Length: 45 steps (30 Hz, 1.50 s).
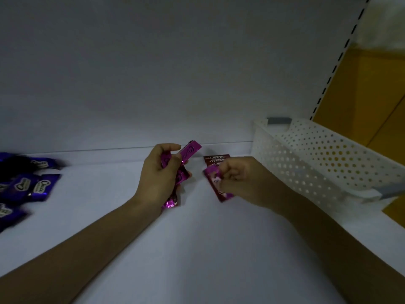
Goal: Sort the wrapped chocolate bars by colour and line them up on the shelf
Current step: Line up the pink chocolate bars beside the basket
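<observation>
- Head view: the left hand (160,178) curls its grip round several magenta bars (190,151), one poking out toward the far right.
- The right hand (241,178) has its grip pinched on a pink-and-maroon bar (215,183) (blurred, print unreadable), low over the shelf (197,238) and just near of the overlapping maroon bars (215,160) by the back wall.
- Purple bars (32,187) lie scattered at the left.
- A white perforated basket (317,154) stands at the right.

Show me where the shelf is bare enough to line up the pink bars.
Bare shelf lies between the purple bars and the left hand holding pink bars, and near the front between the forearms. Crowded: around the right hand, its bar, red bars and basket.
</observation>
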Motion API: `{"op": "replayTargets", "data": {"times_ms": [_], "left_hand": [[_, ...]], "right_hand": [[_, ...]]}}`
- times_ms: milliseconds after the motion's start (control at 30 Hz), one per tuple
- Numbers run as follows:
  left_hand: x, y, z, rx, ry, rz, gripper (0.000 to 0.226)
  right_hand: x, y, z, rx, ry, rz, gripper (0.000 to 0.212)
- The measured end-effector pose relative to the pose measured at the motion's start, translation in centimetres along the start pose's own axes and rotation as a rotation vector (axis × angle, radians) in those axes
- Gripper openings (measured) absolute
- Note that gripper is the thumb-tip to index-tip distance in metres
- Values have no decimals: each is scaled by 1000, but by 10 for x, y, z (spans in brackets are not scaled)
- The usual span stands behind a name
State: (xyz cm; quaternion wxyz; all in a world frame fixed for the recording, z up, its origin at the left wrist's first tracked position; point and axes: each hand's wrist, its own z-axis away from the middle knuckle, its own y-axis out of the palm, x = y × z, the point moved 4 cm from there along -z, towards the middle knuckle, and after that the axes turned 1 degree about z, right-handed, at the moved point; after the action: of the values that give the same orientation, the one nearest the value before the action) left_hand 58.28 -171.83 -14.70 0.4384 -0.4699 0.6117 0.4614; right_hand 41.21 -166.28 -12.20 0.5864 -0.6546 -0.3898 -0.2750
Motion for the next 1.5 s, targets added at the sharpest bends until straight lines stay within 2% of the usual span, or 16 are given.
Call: {"op": "replayTargets", "data": {"times_ms": [67, 233, 367, 533, 600, 700, 833, 1033, 1167, 1333, 1400, 1500], "left_hand": [[0, 0, 0, 1, -3, -10, 14], [-1, 0, 2, 10, -4, -17, 15], [0, 1, 2, 12, -5, -25, 16], [0, 0, 2, 13, -5, -19, 17], [0, 0, 2, 13, -8, -3, 17], [0, 0, 2, 15, -11, -14, 17], [-1, 0, 2, 18, -13, -29, 18], [-2, 1, 2, 19, -19, -24, 17], [-1, 1, 2, 19, -19, -28, 16], [-1, 0, 2, 16, -8, -40, 18], [-2, 1, 2, 16, -4, -44, 18], [-2, 1, 2, 18, 4, -52, 18]], "right_hand": [[-1, -12, -3, -128, 37, -68, 26], [-7, -21, -1, -199, 89, -184, 26], [-11, -22, 0, -202, 132, -269, 30], [-13, -23, -2, -192, 163, -206, 19], [-15, -20, -1, -128, 175, -86, 16], [-20, -18, 4, -38, 198, 285, 6], [-18, -26, 8, -11, 186, 658, 35], [-13, -28, 17, 52, 171, 755, 39], [-7, -28, 21, 19, 87, 849, 14], [-7, -19, 21, 169, 9, 826, 16], [-9, -20, 18, 102, 1, 787, 15], [-13, -20, 6, -111, -6, 801, 21]]}}
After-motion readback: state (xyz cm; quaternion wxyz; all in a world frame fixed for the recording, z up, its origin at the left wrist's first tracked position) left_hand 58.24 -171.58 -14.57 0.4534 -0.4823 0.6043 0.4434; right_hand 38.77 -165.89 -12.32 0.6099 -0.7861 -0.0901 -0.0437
